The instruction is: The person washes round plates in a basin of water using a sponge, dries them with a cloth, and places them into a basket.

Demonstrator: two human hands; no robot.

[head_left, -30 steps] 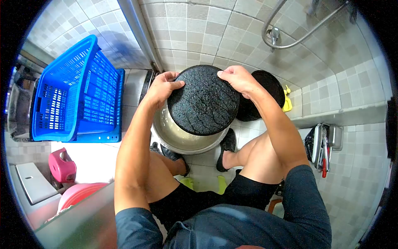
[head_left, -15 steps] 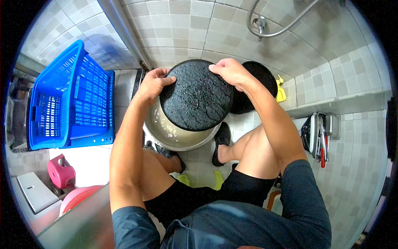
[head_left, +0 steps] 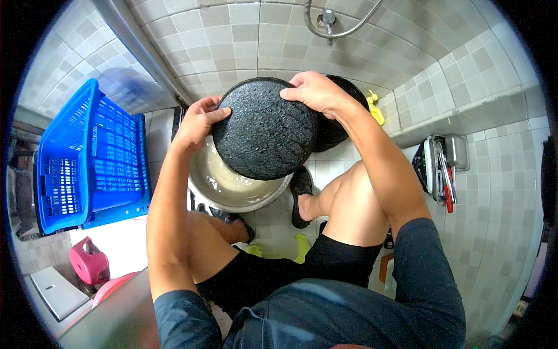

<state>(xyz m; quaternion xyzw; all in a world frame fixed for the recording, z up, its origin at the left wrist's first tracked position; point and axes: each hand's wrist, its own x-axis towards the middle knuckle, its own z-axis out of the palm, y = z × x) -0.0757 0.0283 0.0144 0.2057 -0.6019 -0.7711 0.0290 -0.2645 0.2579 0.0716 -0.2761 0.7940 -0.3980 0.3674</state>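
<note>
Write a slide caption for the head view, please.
Left hand and right hand grip a round black disc above a basin of cloudy liquid.

A blue basket [head_left: 118,154] sits near a pink plastic item [head_left: 96,267].

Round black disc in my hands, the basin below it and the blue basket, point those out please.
Round black disc [head_left: 265,129]: head view, middle of its rough face.
Basin [head_left: 241,207]: head view, near rim.
Blue basket [head_left: 118,152]: head view, slotted side wall.
</note>
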